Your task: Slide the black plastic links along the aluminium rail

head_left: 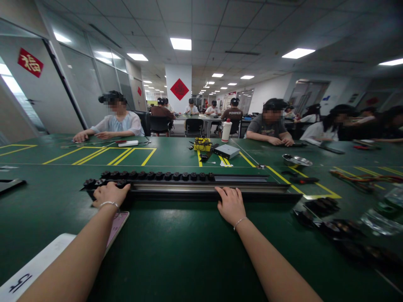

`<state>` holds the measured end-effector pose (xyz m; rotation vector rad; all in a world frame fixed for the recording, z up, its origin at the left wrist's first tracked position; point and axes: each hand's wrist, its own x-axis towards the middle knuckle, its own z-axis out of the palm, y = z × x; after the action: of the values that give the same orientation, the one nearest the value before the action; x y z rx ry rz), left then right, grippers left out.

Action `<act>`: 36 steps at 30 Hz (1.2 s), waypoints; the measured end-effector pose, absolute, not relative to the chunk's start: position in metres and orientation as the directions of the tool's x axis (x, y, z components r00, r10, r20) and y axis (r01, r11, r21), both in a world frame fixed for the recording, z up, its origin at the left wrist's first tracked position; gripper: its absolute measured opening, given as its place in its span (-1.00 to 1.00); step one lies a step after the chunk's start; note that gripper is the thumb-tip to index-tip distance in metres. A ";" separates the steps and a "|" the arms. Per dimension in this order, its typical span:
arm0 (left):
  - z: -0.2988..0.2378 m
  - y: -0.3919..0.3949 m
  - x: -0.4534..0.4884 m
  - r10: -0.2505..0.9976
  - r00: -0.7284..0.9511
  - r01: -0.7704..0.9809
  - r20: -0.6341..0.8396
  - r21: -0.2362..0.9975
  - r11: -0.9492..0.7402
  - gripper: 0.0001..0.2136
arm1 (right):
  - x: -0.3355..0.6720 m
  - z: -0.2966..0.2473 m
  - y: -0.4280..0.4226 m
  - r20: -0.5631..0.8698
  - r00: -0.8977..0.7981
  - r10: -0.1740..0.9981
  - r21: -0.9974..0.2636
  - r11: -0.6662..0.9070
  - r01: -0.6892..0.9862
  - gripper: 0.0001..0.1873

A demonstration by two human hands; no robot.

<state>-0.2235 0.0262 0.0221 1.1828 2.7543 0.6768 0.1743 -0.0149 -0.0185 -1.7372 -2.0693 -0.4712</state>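
Observation:
A long black rail [176, 195] with a silvery inner channel lies crosswise on the green table in front of me. Several black round knobbed parts [94, 183] sit at its left end. My left hand [111, 193] curls over that end, close to these parts; what lies under its fingers is hidden. Farther right, my right hand [231, 203] grips the rail's front edge with its fingers over the top. Just behind lies a second black rail [242, 178], with a row of similar black parts [159, 175] along its left and middle.
A pink-screened phone [119, 224] and a white board [40, 260] lie under my left forearm. To the right are black parts [343, 230], a plastic bottle [385, 212], a metal bowl [297, 160] and cables [359, 178]. Co-workers sit across the table.

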 end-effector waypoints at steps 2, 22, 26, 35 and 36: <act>0.023 0.025 -0.222 0.703 -0.703 0.672 0.108 0.425 0.606 -0.35 | 0.174 -0.019 -0.015 0.506 -0.152 0.849 -0.003 0.178 0.984 -0.51; 0.024 0.022 -0.222 0.734 -0.672 0.700 0.096 0.403 0.589 -0.33 | 0.175 -0.018 -0.015 0.497 -0.151 0.855 0.009 0.169 0.986 -0.51; 0.020 0.026 -0.226 0.740 -0.664 0.707 0.110 0.414 0.573 -0.34 | 0.174 -0.017 -0.015 0.496 -0.151 0.855 0.005 0.170 0.985 -0.51; 0.019 0.028 -0.229 0.754 -0.652 0.711 0.084 0.413 0.569 -0.37 | 0.174 -0.015 -0.016 0.491 -0.155 0.857 0.007 0.174 0.985 -0.51; 0.018 0.029 -0.229 0.753 -0.654 0.708 0.080 0.415 0.571 -0.37 | 0.174 -0.015 -0.016 0.492 -0.154 0.857 0.008 0.173 0.985 -0.50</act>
<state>-0.2294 0.0285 0.0183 1.2549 2.6899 0.6378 0.1741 -0.0161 -0.0152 -1.7436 -2.0811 -0.4668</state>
